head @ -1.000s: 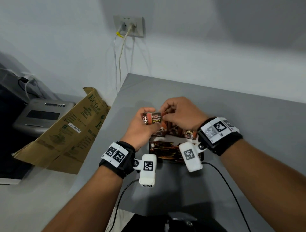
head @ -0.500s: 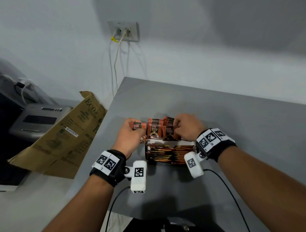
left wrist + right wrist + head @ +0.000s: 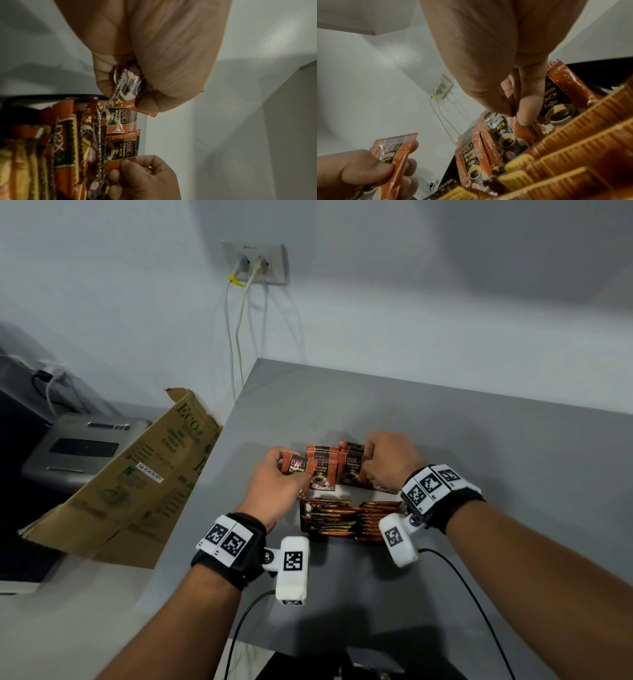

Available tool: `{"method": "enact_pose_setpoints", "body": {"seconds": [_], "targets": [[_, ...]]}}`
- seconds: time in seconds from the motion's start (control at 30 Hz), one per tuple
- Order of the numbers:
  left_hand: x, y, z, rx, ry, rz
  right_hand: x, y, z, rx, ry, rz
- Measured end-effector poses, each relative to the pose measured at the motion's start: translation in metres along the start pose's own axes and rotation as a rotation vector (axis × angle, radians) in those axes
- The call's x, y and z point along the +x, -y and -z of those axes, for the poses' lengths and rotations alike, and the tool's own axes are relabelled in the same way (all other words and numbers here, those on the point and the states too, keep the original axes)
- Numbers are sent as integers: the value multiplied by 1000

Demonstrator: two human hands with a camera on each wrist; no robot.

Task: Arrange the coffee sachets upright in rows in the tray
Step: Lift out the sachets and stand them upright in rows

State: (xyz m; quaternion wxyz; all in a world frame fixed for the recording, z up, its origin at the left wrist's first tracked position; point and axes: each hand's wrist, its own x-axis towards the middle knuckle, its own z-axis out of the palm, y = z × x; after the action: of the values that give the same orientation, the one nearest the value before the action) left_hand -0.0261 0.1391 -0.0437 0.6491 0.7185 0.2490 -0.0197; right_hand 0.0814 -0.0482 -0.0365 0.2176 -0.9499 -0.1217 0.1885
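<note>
A cardboard box [image 3: 130, 484] leans at the table's [image 3: 479, 460] left edge. The left hand [image 3: 274, 477] pinches a sachet [image 3: 297, 468] just left of the tray [image 3: 302, 518]. Upright sachets [image 3: 325, 470] fill the tray's far row; the right hand [image 3: 390, 460] pinches the rightmost one [image 3: 352, 470]

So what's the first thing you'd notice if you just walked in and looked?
Two hands busy with shiny orange coffee packets in the middle of the grey table. The left hand pinches one packet, and the right hand fiddles with packets standing in the black tray. A brown cardboard box sits off to the left.
</note>
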Motion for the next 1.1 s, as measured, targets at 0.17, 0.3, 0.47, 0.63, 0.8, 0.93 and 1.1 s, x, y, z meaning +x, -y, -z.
{"method": "enact_pose_setpoints", "body": {"seconds": [0.17, 0.3, 0.47, 0.63, 0.8, 0.93, 1.1], "targets": [[-2, -1, 0, -8, 18, -3, 1, -1, -3, 3, 0, 1], [-3, -4, -2, -28, 23, -13, -4, -4, 3, 46, -59, 0], [-7, -23, -18, 1, 102, -139, -34, 14, 28, 352, -38, 182], [-10, -37, -29, 83, 156, -228, -49, 10, 57, 293, -114, 280], [0, -16, -8, 179, 71, -125, -30, -40, 61, 40, -92, 96], [-2, -7, -9, 272, 100, -109, -22, -46, 26, -135, 72, 114], [-7, -2, -10, 342, 121, -104, -15, -41, 7, -204, 51, 88]]}}
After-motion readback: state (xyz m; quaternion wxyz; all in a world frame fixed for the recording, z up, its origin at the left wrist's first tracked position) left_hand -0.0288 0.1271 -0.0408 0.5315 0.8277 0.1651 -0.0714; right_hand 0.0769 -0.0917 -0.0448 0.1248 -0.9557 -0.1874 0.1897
